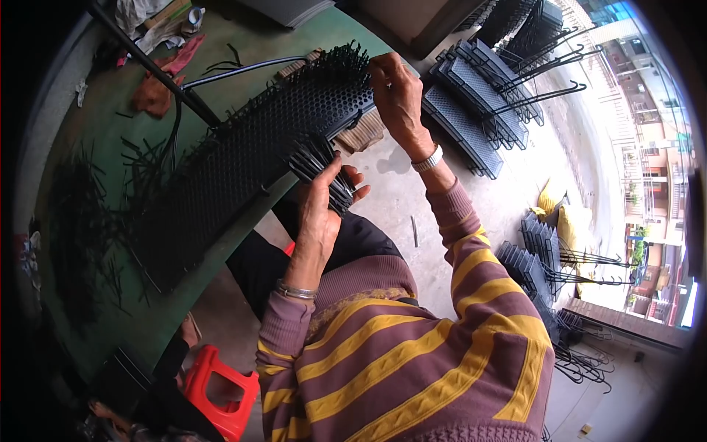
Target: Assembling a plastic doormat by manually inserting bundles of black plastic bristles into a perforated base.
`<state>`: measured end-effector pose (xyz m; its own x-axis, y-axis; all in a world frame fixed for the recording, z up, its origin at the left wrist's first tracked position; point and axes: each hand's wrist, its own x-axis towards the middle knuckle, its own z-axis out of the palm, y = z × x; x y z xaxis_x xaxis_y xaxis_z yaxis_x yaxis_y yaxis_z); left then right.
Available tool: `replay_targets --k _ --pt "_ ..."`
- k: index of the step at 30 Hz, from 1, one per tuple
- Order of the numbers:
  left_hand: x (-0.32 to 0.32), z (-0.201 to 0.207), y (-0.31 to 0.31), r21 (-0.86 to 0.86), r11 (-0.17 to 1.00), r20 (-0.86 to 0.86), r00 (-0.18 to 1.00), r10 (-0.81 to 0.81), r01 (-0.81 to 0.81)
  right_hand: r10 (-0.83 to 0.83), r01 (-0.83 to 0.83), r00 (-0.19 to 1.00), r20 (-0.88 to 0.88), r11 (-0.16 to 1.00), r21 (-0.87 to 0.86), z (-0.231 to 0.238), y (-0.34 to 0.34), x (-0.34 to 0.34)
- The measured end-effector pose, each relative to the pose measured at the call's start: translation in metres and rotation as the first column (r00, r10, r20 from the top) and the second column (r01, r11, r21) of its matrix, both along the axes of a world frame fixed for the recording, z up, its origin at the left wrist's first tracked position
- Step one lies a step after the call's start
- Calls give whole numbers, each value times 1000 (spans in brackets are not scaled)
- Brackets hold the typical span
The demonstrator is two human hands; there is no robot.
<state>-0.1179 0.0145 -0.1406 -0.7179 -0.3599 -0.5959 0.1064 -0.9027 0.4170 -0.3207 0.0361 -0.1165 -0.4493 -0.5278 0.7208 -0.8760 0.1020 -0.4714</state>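
A long black perforated panel (pixel 243 147) lies slantwise on the green table (pixel 96 346). Many short black strips stick up along its far edge, densest at the right end. My left hand (pixel 317 210) is closed around a bundle of thin black strips (pixel 313 158), held just over the panel's near edge. At the right end, my right hand (pixel 398 92) is pinched beside the upright strips; its fingertips hide whatever lies between them. Loose black strips (pixel 81 221) are heaped on the table at the left.
A dark bar (pixel 155 70) slants down to the panel. Orange cloth (pixel 152 93) lies behind it. A red stool (pixel 221 390) stands below left, near another person's hand (pixel 110 416). Stacked panels with wire hooks (pixel 471 88) and yellow sacks (pixel 571 221) are on the right.
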Motion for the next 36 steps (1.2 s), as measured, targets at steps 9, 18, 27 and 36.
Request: replay_targets --k 9,18,27,36 --pt "-2 1 1 -83 997 -36 999 5 -8 37 -44 989 145 998 48 -7 3 -5" --pt "2 1 0 -119 993 -69 998 3 -11 -109 139 981 -159 972 191 -11 -13 -7" --pt "6 11 5 -96 994 -72 996 52 -59 -149 223 959 -242 922 318 -5 -7 0" --pt "6 2 7 -161 986 -14 999 47 -48 -146 210 960 -238 939 271 12 9 25"
